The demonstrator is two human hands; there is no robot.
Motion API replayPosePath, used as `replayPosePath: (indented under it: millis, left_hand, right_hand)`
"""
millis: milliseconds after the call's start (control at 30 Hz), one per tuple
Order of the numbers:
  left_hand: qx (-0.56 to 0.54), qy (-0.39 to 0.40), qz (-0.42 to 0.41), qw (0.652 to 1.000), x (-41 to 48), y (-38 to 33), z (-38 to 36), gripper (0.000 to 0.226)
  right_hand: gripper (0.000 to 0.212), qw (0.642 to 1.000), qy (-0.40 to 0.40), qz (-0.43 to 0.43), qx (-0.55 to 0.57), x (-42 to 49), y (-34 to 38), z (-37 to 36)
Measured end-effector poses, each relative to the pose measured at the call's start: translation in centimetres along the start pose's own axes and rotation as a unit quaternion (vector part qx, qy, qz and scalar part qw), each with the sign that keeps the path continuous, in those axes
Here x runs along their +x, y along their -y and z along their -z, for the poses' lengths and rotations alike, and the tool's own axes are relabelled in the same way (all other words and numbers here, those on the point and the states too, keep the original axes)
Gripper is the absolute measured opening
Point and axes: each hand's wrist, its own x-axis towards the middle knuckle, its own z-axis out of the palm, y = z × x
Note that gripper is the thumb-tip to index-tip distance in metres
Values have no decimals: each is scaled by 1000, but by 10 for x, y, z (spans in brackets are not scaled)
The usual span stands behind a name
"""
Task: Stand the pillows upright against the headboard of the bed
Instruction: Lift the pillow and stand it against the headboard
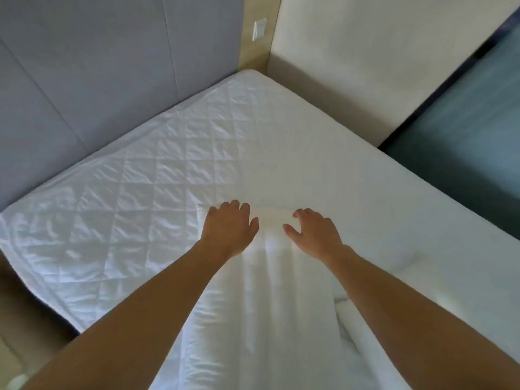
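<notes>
Bed (157,175): white quilted mattress cover, bare across its whole upper part
Headboard (92,66): grey padded panels along the bed's far edge; nothing leans on it
Pillow (264,291): white, long, lying flat on the bed, its far end under both hands, well apart from the headboard
Second pillow (363,336): what looks like another white one just beside the first on its right, also lying down; edges hard to tell apart from the bedding
Left hand (229,225): fingers spread, palm down on the pillow's far left corner; resting or pressing, not closed around it
Right hand (313,229): fingers curled and splayed over the far right end, touching the fabric; no firm grasp seen
Wall switch (259,30): white plate on the wooden strip beside the headboard
Progress: judged early; no pillow stands upright
Remaining: take hold of each pillow, carry it to the headboard, set it on edge leaning back
</notes>
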Motion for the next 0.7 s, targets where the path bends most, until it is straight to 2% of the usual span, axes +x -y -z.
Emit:
replayPosePath:
  millis: [133, 333, 500, 700]
  left_hand:
    - [5, 33, -15, 999, 48, 19, -51, 62]
    - [-19, 61, -14, 998, 86, 35, -117, 71]
    - [-30, 78, -16, 996, 107, 44, -135, 81]
    - [-47, 110, -12, 993, 120, 44, -133, 79]
  right_hand:
    - [67, 999, 22, -42, 14, 56, -14, -27]
    - [81, 997, 66, -37, 6, 109, -32, -79]
    - [88, 998, 57, -17, 25, 127, -39, -99]
    - [92, 997, 63, -11, 32, 136, -44, -99]
